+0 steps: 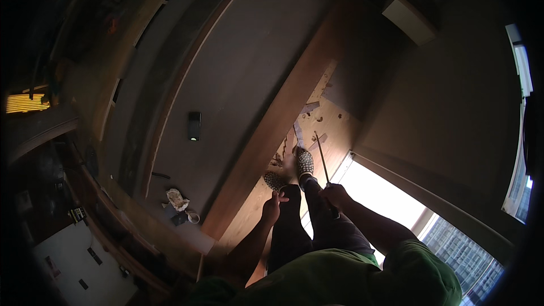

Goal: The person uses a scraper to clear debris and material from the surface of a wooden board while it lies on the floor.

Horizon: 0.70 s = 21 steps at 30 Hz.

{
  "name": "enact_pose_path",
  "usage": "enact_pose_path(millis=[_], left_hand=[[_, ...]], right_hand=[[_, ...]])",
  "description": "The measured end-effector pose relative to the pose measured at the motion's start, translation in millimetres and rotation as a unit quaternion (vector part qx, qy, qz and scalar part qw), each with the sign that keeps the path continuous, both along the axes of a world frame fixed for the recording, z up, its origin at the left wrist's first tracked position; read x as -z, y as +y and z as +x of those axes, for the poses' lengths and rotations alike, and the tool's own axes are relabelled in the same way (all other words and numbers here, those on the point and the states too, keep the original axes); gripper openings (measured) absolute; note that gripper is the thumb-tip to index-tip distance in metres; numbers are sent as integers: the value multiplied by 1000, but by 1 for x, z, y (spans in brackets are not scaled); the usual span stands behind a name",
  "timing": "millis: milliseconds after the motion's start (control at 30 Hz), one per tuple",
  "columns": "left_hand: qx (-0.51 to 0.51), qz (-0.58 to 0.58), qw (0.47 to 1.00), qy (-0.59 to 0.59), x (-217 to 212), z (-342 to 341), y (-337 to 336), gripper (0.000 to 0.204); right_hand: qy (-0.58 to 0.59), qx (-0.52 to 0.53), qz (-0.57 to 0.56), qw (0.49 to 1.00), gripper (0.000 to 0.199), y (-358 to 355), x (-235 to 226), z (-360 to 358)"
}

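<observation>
The scene is dim and murky, lit mainly by daylight from a window (391,204) at lower right, which is glaringly overexposed. Upper left sinks into deep shadow, and straight edges bend toward the black, vignetted rim.

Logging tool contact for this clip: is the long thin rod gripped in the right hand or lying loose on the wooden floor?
Gripped. The right hand is closed around the lower end of the rod, which slants up away from it.

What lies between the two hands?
In the head view, the person's dark-trousered leg lies between the left hand and the right hand, which holds a thin rod.
</observation>
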<state>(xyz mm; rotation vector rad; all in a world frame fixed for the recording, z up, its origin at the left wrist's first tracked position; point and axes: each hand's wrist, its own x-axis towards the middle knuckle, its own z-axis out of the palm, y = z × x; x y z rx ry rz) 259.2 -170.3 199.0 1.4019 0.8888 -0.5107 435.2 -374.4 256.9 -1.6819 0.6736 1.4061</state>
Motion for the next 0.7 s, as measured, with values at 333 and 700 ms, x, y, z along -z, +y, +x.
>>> enact_pose_path(millis=[333,700], left_hand=[[-26,137,988,73,14,-122,60,75],[-32,12,985,170,-15,-158,65,62]], right_hand=[[18,-91,95,991,3,60,-10,-21],[-23,-259,59,964,24,102,-52,-20]])
